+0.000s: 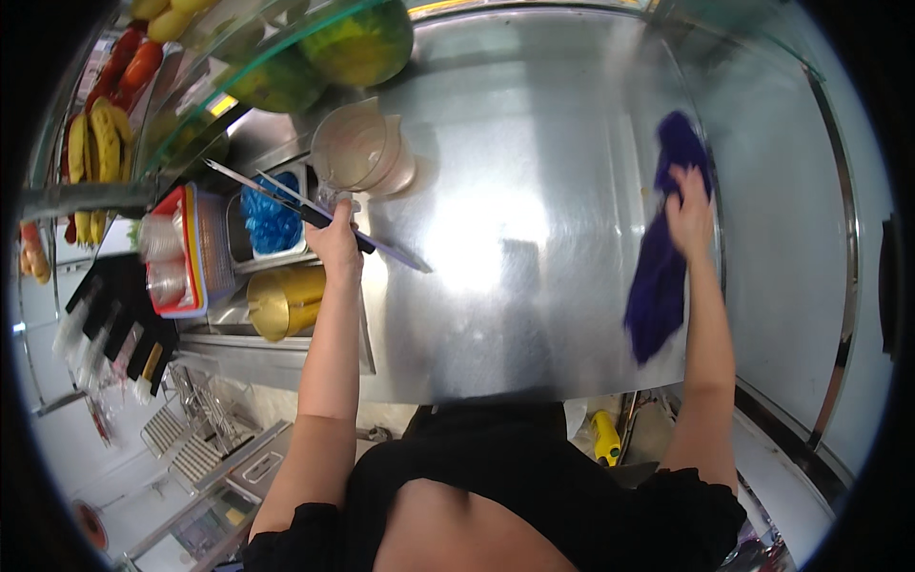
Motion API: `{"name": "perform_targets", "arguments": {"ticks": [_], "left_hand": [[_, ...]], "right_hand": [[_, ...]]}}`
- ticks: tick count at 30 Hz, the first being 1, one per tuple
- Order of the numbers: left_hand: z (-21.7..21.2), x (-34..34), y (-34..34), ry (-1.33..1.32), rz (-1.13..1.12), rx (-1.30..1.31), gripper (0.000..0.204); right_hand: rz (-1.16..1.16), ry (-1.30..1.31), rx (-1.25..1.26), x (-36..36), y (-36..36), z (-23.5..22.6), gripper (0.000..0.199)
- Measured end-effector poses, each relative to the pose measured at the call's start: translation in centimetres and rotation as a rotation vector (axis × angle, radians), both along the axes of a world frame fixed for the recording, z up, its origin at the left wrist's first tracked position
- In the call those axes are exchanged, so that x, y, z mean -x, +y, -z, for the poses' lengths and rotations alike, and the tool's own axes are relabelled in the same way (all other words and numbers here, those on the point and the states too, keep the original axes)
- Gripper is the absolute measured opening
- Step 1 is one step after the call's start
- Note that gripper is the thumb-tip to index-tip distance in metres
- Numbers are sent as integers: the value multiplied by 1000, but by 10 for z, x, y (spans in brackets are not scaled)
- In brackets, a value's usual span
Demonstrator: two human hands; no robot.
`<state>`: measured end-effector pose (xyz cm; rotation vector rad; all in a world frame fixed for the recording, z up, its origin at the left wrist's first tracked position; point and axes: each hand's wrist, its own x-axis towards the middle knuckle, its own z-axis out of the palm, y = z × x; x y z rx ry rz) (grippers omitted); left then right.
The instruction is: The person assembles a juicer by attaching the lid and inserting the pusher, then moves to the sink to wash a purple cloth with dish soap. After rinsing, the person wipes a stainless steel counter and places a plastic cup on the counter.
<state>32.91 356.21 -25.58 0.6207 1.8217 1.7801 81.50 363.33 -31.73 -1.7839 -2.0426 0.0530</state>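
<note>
My left hand (335, 236) is closed around a pair of metal tongs (253, 184) and a knife (398, 254). The tongs' two thin arms point up and left. Past the fingers, the knife's blade slants down to the right over the steel counter (477, 324). My right hand (692, 214) grips a dark purple cloth (656, 286) at the counter's right side. One end bunches above the fingers and the rest hangs down beside the wrist, slightly blurred. Clear plastic jugs (357, 148), seemingly nested, stand just beyond my left hand.
Left of the counter are a blue plastic bag (272, 217) in a metal tray, a gold-coloured container (284, 303) and a basket of clear cups (195, 253). Large green fruits (357, 43) sit behind a glass edge, bananas (98, 143) further left. A wall (791, 210) borders the right.
</note>
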Motion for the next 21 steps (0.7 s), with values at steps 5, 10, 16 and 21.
{"name": "perform_targets", "arguments": {"ticks": [5, 10, 16, 21], "left_hand": [[-17, 26, -63, 6, -38, -33, 15], [-58, 77, -161, 47, -71, 12, 15], [-112, 117, -259, 75, -90, -118, 13], [-105, 156, -335, 1, -9, -187, 22]], "right_hand": [[60, -73, 60, 133, 74, 8, 41], [-457, 42, -10, 330, -29, 5, 40], [-814, 85, 94, 396, -226, -17, 41], [-777, 315, 250, 311, -289, -30, 34]]}}
